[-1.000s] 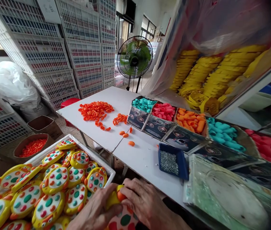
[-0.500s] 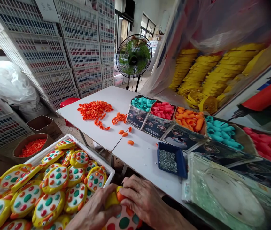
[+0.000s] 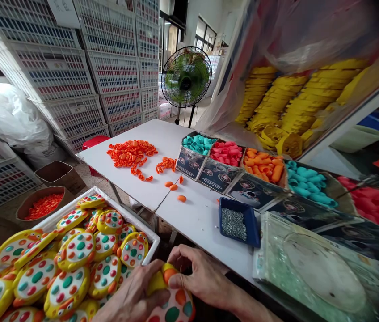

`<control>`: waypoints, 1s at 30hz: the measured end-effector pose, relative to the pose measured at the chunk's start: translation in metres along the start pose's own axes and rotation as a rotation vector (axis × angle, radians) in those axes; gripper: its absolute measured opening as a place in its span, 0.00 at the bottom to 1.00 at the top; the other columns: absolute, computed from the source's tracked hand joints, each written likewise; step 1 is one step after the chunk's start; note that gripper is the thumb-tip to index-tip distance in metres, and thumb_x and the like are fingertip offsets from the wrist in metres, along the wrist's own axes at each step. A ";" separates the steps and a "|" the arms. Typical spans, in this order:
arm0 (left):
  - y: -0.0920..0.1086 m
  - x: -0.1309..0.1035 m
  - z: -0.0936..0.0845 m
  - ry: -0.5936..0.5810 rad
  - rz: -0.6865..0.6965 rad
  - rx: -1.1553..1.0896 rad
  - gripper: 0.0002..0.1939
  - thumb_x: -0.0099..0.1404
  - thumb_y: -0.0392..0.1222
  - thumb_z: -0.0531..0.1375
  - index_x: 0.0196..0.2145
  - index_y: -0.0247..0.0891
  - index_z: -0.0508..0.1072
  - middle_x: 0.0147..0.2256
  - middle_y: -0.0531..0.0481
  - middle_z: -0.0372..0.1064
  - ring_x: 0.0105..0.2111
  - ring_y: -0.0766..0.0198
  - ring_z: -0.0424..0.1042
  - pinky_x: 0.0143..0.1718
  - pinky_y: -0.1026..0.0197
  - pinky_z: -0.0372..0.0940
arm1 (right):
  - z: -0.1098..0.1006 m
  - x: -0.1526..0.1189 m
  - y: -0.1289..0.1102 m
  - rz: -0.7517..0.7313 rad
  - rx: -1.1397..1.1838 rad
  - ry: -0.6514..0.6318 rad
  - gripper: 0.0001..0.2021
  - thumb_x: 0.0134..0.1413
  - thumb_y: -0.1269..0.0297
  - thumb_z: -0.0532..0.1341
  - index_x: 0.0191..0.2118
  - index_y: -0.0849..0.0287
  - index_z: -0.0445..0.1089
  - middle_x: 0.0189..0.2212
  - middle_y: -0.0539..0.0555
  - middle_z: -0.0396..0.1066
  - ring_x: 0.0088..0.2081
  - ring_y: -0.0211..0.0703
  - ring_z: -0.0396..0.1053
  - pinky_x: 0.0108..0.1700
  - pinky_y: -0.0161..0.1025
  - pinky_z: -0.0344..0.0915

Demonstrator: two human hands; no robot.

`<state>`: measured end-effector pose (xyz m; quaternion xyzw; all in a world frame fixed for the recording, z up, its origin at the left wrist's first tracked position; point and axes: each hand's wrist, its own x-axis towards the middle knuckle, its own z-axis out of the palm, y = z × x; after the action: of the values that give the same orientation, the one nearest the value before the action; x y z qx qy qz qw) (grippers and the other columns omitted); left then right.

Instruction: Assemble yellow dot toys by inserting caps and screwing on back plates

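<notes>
Both hands are at the bottom centre on a yellow plastic toy (image 3: 171, 308) with a white face full of orange, green and red spots. My left hand (image 3: 137, 290) is closed around its left side. My right hand (image 3: 198, 277) grips the upper right edge, its thumb pressed by an orange part and its fingers bent behind. The toy's lower end is cut off by the frame. To the left, a white crate (image 3: 154, 250) holds a pile of similar spotted toys (image 3: 75, 250).
On the white table (image 3: 196, 223) lie orange pieces (image 3: 131, 154) and a blue tray (image 3: 254, 228) of small metal parts. Boxes of coloured plastic parts (image 3: 265, 165) line its right side. A plastic-wrapped package (image 3: 313, 268) lies at right. A fan (image 3: 186, 78) stands behind.
My right hand's fingers have lifted and spread a little at the toy's upper edge. The red tool hanging at the right has swung down and mostly out of view.
</notes>
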<state>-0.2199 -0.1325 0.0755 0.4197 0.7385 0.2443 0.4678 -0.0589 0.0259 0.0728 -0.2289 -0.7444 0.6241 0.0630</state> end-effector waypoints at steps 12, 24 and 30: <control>0.005 0.017 -0.005 -0.140 0.081 -0.177 0.29 0.60 0.62 0.63 0.53 0.42 0.74 0.49 0.48 0.74 0.50 0.48 0.69 0.51 0.55 0.66 | 0.006 -0.006 0.021 -0.147 0.012 0.069 0.13 0.59 0.51 0.65 0.42 0.55 0.76 0.40 0.52 0.73 0.39 0.41 0.71 0.41 0.36 0.68; -0.015 0.003 0.023 -0.134 0.043 -0.423 0.31 0.61 0.65 0.62 0.51 0.40 0.75 0.48 0.46 0.76 0.51 0.47 0.71 0.52 0.52 0.68 | 0.017 -0.026 0.032 -0.176 0.091 0.077 0.13 0.57 0.52 0.67 0.42 0.54 0.78 0.42 0.53 0.79 0.45 0.46 0.75 0.50 0.39 0.71; 0.006 -0.007 0.016 -0.131 0.016 -0.338 0.26 0.61 0.66 0.61 0.48 0.47 0.77 0.49 0.48 0.76 0.53 0.47 0.70 0.58 0.52 0.63 | 0.023 -0.032 0.042 -0.162 0.098 0.144 0.12 0.56 0.54 0.68 0.41 0.56 0.80 0.43 0.56 0.80 0.46 0.48 0.77 0.52 0.41 0.72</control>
<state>-0.2017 -0.1357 0.0769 0.3561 0.6514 0.3410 0.5768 -0.0283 -0.0034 0.0336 -0.2090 -0.7226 0.6345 0.1777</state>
